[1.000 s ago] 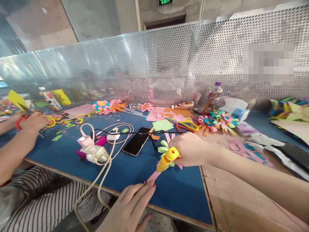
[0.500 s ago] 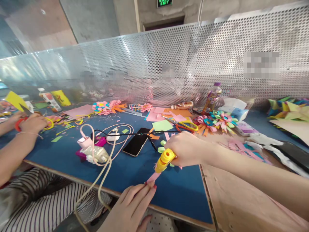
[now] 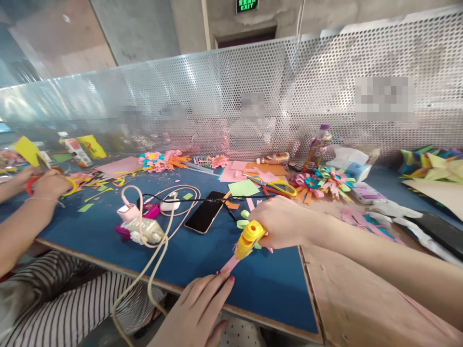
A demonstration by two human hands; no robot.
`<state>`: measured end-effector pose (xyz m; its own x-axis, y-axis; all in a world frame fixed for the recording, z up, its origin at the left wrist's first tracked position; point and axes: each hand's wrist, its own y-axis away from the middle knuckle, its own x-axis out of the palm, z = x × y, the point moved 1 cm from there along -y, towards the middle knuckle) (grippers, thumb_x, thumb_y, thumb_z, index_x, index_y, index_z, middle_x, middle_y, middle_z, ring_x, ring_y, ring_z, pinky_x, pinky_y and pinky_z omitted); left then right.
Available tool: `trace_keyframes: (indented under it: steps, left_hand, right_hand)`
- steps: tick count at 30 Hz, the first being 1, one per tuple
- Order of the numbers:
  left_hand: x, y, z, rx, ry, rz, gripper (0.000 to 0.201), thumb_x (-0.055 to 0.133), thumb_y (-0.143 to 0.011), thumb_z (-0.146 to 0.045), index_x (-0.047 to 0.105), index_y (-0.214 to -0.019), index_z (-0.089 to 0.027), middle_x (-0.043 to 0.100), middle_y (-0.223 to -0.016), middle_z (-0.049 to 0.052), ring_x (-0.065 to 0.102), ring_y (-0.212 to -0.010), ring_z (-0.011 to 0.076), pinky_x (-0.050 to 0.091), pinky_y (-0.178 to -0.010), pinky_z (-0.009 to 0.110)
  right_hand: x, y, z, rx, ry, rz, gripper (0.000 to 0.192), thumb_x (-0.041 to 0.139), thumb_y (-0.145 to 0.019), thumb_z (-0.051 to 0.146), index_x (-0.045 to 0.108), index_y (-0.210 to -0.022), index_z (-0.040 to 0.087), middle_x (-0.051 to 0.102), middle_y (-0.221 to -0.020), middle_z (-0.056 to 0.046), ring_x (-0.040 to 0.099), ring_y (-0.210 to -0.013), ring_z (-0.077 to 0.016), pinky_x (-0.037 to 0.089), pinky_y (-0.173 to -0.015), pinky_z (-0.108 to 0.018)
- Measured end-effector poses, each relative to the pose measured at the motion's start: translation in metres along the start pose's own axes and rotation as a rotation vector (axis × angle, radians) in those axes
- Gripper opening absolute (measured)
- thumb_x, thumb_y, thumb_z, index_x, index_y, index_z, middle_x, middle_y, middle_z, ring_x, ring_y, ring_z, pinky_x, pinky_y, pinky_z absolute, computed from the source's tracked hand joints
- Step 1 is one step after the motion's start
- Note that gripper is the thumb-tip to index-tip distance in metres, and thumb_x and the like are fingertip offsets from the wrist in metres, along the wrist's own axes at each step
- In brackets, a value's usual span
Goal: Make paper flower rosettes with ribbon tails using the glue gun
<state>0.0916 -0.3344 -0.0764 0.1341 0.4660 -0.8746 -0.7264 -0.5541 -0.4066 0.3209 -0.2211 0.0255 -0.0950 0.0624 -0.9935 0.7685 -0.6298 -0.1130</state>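
Observation:
My right hand (image 3: 280,219) is wrapped round a yellow hot glue gun (image 3: 249,241), its nose pointing down toward me. Under the nose lies a narrow pink paper strip (image 3: 228,265) on the blue tabletop (image 3: 275,294). The far end of the strip is covered by the gun. My left hand (image 3: 200,301) rests nearly flat at the table's front edge, fingers stretched out, the fingertips touching the strip's near end. Pale green paper loops (image 3: 243,222) show just behind my right hand. A black cord (image 3: 188,199) runs leftward behind that hand.
A black phone (image 3: 205,212), a pink charger (image 3: 128,211) with looped cables and yellow-handled scissors (image 3: 284,188) lie beyond my hands. Paper flowers (image 3: 334,180) and a bottle (image 3: 317,149) stand at the back right. At left, a co-worker's hands (image 3: 50,185) cut yellow paper with scissors.
The glue gun and my right hand have shifted very slightly to the right along the pink strip. My left hand stays almost in place. The co-worker's yellow paper has moved a little.

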Motion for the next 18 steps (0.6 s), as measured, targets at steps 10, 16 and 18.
trace_keyframes:
  steps: [10, 16, 18]
  left_hand:
    - [0.001, 0.001, 0.002, -0.031, 0.069, -0.119, 0.037, 0.042, -0.087, -0.017, 0.056, -0.121, -0.017, 0.063, -0.114, 0.003, 0.053, -0.109, 0.0164, 0.045, -0.092, 0.025]
    - [0.008, -0.007, 0.013, 0.053, 0.004, -0.139, 0.035, 0.037, -0.092, -0.020, 0.057, -0.121, -0.019, 0.063, -0.117, 0.000, 0.052, -0.113, 0.0133, 0.041, -0.099, 0.024]
    - [0.012, -0.012, 0.019, 0.108, -0.057, -0.168, 0.035, 0.034, -0.094, -0.020, 0.058, -0.119, -0.022, 0.064, -0.117, -0.003, 0.053, -0.113, 0.0110, 0.037, -0.103, 0.024]
  right_hand:
    - [-0.022, -0.039, -0.063, 0.133, -0.577, -0.234, 0.039, 0.073, -0.065, 0.043, 0.061, -0.094, 0.020, 0.066, -0.087, -0.001, 0.059, -0.071, -0.0141, 0.044, -0.061, -0.025]
    - [-0.013, -0.150, -0.076, 0.412, -0.914, -0.397, 0.027, 0.064, -0.080, 0.035, 0.058, -0.094, 0.013, 0.062, -0.081, -0.004, 0.056, -0.063, -0.0112, 0.044, -0.055, -0.023]
    - [-0.004, -0.193, -0.068, 0.410, -0.973, -0.323, 0.024, 0.051, -0.089, 0.032, 0.057, -0.099, 0.011, 0.062, -0.089, -0.007, 0.059, -0.070, -0.0121, 0.049, -0.062, -0.026]
